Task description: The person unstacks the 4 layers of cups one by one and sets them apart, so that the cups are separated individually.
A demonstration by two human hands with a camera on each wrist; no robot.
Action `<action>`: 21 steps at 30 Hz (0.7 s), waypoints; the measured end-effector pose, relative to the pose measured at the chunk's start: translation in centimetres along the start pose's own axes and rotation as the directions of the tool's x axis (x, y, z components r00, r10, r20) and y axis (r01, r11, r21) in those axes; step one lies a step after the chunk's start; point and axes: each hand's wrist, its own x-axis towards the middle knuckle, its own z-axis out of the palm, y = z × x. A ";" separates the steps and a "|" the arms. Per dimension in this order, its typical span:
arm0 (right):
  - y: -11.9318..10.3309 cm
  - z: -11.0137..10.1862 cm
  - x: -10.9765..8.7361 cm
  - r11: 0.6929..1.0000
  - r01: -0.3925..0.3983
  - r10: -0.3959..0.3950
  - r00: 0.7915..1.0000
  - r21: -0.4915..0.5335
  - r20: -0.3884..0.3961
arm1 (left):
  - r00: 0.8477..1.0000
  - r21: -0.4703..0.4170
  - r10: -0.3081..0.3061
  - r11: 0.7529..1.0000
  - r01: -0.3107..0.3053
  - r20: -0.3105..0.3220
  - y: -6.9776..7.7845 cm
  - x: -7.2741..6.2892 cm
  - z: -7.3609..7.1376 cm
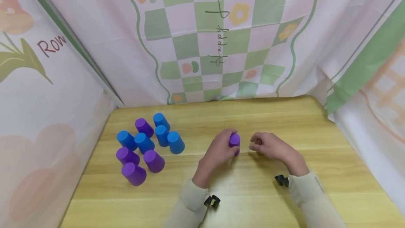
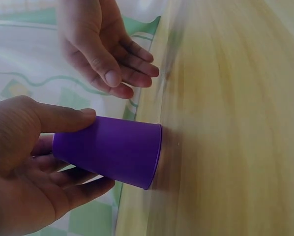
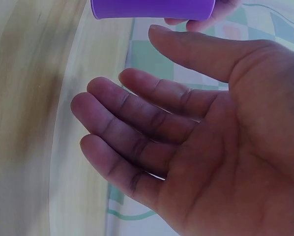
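My left hand [image 1: 218, 149] grips a purple cup [image 1: 234, 140] near the middle of the table. The cup is upside down, its wider rim at the tabletop in the left wrist view, with the thumb [image 2: 71, 118] on one side and fingers around the other. To the right of the cup, my right hand [image 1: 270, 146] holds nothing. Its fingers [image 3: 132, 123] are loosely extended, palm turned toward the cup, whose rim shows at the top of the right wrist view.
At the left of the wooden table [image 1: 253, 200] stands a group of upside-down cups, several blue, such as one blue cup [image 1: 175, 143], and several purple, such as one purple cup [image 1: 134, 174]. A patterned curtain [image 1: 180, 17] borders the far edge, with more cloth at both sides.
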 end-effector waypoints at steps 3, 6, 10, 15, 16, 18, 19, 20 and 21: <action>0.0 0.2 -0.1 1.000 0.007 -0.007 1.000 0.001 -0.003 | 1.000 0.001 -0.020 1.000 0.020 -0.006 0.0 -0.4 -0.4; -0.1 0.5 -0.2 1.000 0.012 -0.012 1.000 0.002 -0.004 | 0.999 0.009 -0.035 0.999 0.035 -0.014 0.0 -0.8 -0.8; -0.1 0.7 -0.1 1.000 0.007 -0.007 1.000 -0.002 -0.007 | 0.999 0.015 -0.043 0.999 0.043 -0.017 0.0 -1.1 -1.3; -0.1 0.8 0.0 1.000 0.014 -0.014 1.000 -0.002 -0.011 | 0.997 0.016 -0.072 0.997 0.072 -0.023 0.0 -1.6 -2.0; -0.1 0.9 0.0 1.000 0.017 -0.017 1.000 -0.001 -0.011 | 0.997 0.021 -0.077 0.997 0.078 -0.025 0.0 -1.7 -2.2; -0.1 0.9 0.0 1.000 0.021 -0.021 1.000 0.002 -0.012 | 0.996 0.029 -0.083 0.996 0.084 -0.033 0.0 -2.0 -2.6; -0.1 0.9 0.0 1.000 0.021 -0.021 1.000 0.003 -0.012 | 0.996 0.031 -0.082 0.996 0.083 -0.038 -0.1 -2.2 -2.8; -0.1 0.9 0.0 1.000 0.021 -0.021 1.000 0.001 -0.011 | 0.996 0.034 -0.079 0.996 0.081 -0.046 -0.1 -2.4 -3.0; -0.2 0.9 0.0 1.000 0.020 -0.020 1.000 0.001 -0.010 | 0.996 0.038 -0.076 0.996 0.078 -0.053 -0.2 -2.6 -3.2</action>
